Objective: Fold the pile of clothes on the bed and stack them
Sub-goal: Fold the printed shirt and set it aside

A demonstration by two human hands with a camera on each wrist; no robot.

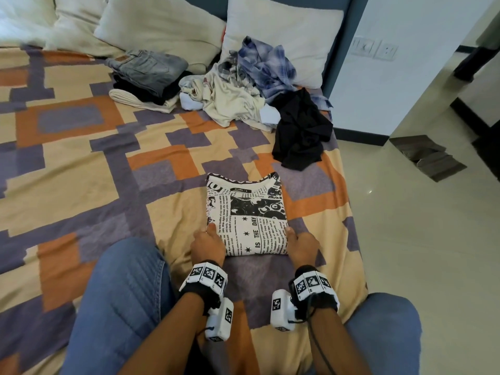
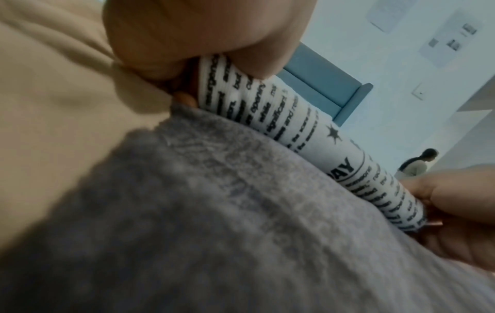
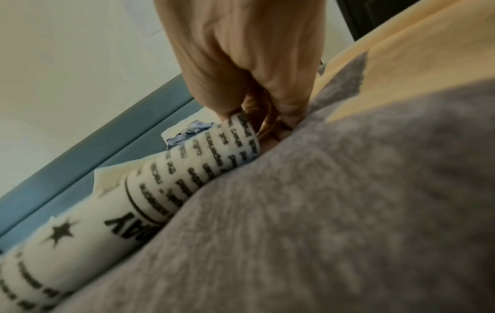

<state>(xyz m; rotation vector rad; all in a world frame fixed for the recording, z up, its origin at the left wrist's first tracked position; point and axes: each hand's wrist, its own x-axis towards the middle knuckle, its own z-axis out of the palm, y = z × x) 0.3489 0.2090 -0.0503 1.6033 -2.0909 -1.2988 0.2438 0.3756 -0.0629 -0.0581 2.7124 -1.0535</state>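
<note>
Both hands' grip on folded newsprint shirt (image 1: pixel 247 217); unfolded heap (image 1: pixel 254 87), folded stack (image 1: pixel 147 77) beyond

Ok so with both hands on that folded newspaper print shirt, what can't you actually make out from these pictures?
- Fingers of the left hand and right hand: tucked under the folded black-and-white newspaper-print shirt in the head view; the wrist views are blurred.
- Small print on the shirt: too small or blurred everywhere.
- Crumpled unfolded pile: garments overlap, so the count is unclear.
- Folded stack: lower layers are hidden by the grey jeans on top.
</note>
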